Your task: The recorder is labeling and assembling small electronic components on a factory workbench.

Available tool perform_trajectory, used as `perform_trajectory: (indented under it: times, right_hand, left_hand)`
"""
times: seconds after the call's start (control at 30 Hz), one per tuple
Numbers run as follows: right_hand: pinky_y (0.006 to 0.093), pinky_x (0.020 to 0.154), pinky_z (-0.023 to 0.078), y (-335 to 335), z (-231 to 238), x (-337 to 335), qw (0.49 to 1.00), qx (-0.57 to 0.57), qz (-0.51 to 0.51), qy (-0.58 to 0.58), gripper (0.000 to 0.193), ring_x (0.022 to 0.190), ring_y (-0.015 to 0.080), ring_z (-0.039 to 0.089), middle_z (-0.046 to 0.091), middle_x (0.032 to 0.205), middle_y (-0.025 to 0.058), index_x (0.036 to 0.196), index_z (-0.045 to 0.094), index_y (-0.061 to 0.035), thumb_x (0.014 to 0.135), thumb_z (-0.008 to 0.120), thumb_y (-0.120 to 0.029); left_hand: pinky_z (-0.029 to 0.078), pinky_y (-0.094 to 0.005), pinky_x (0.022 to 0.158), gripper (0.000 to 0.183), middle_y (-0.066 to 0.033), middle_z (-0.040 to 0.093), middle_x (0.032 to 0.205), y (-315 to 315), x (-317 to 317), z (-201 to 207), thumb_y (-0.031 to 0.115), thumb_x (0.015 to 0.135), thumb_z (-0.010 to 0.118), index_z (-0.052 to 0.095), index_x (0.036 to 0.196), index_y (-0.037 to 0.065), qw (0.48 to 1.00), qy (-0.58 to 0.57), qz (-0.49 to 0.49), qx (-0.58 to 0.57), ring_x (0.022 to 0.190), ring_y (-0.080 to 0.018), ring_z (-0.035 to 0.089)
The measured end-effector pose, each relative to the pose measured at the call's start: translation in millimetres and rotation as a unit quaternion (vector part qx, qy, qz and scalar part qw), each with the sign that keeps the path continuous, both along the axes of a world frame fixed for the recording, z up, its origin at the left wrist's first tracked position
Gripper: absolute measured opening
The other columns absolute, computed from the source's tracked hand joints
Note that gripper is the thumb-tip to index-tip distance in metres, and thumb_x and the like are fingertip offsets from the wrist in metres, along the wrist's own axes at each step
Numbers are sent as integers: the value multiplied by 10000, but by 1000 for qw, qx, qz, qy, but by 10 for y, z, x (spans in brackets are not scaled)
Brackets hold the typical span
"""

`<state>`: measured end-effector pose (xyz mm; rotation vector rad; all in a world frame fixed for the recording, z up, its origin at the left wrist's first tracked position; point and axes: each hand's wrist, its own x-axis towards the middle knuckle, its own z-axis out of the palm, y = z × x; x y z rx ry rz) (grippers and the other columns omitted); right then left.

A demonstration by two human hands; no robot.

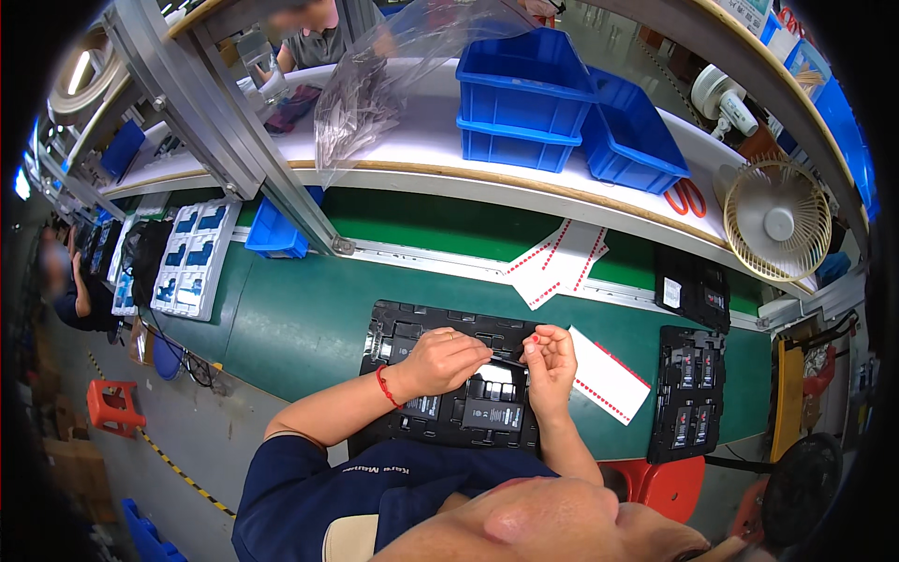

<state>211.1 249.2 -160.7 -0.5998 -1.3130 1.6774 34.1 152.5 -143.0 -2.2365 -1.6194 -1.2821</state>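
Observation:
My left hand (449, 362), a red cord round its wrist, is closed in a pinch over the black tray (382, 328); what its fingertips hold is too small to make out. My right hand (551, 363) faces it a short way off, thumb and forefinger pinching a small red sticker (536, 339). A thin dark piece (508, 360) shows between the two hands. Flat black batteries lie in the tray's pockets, one battery (493, 414) below my hands. White sheets edged with red stickers lie beside my right hand, the nearest sheet (609, 377) reaching close to it.
More sticker sheets (559, 262) lie farther back. At the right stands another battery-filled black tray (688, 393). A shelf (393, 176) crosses above the bench, bearing blue bins (524, 89), a clear plastic bag (361, 117) and a fan (777, 223). White trays (195, 258) sit left.

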Motion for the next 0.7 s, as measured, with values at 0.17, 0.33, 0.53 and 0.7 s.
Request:
perform_trajectory:
  times: [0.17, 0.33, 0.53, 0.7]
  right_hand:
    - [200, 711, 482, 5, -6, -21, 1000, 5, -6, -3, 247, 799, 66, 569, 614, 948, 43, 1154, 516, -11, 932, 616, 27]
    - [209, 694, 492, 21, 5, -31, 1000, 4, -11, -13, 240, 783, 70, 573, 619, 936, 41, 1147, 525, -17, 932, 629, 0]
    - [205, 691, 488, 35, -7, -46, 1000, 12, -8, -8, 240, 786, 66, 572, 619, 932, 38, 1147, 526, -16, 931, 632, -4]
    - [202, 689, 484, -1, 5, -16, 1000, 10, -8, -13, 244, 780, 64, 567, 617, 928, 35, 1149, 527, -18, 931, 637, -12]
  left_hand:
    - [534, -305, 672, 92, -51, 708, 853, 9, -8, -6, 81, 804, 744, 715, 888, 56, 1000, -1, 1, 5, 763, -189, 692]
    - [533, -305, 672, 86, -50, 709, 853, 26, -14, -2, 89, 808, 745, 712, 880, 57, 1000, 3, 0, 1, 758, -187, 690]
    - [530, -305, 670, 83, -49, 708, 852, 33, -22, -8, 96, 810, 744, 709, 875, 58, 1000, 5, 2, 5, 758, -186, 690]
    - [526, -306, 661, 81, -48, 708, 850, -2, 11, -5, 97, 810, 745, 707, 870, 58, 1000, 6, 0, 13, 753, -187, 688]
